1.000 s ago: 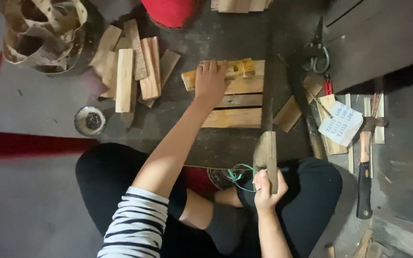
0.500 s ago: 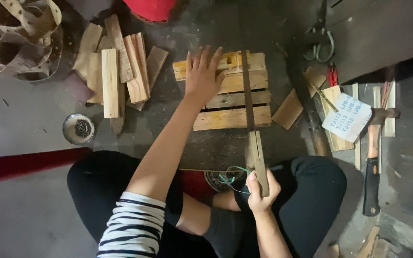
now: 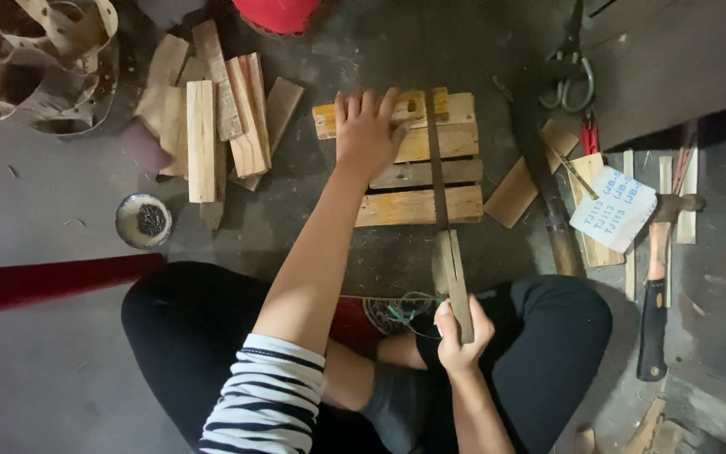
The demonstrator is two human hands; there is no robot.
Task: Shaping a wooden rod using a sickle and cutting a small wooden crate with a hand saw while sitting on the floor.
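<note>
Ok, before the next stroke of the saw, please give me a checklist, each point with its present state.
1. Left hand flat on the stacked wooden planks: ok.
2. Right hand closed on the saw handle: ok.
3. Saw blade lying across the planks: ok.
4. Left fingers away from the blade: not ok, they are close beside it.
5. Teeth seated in a cut: cannot tell.
6. Hammer clear of the saw: ok.

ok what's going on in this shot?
A person seated on the floor presses the left hand flat on a small pallet of pale wooden slats. The right hand grips the wooden handle of a long thin saw whose blade lies across the slats. Loose wooden offcuts are piled to the left, a hammer to the right.
</note>
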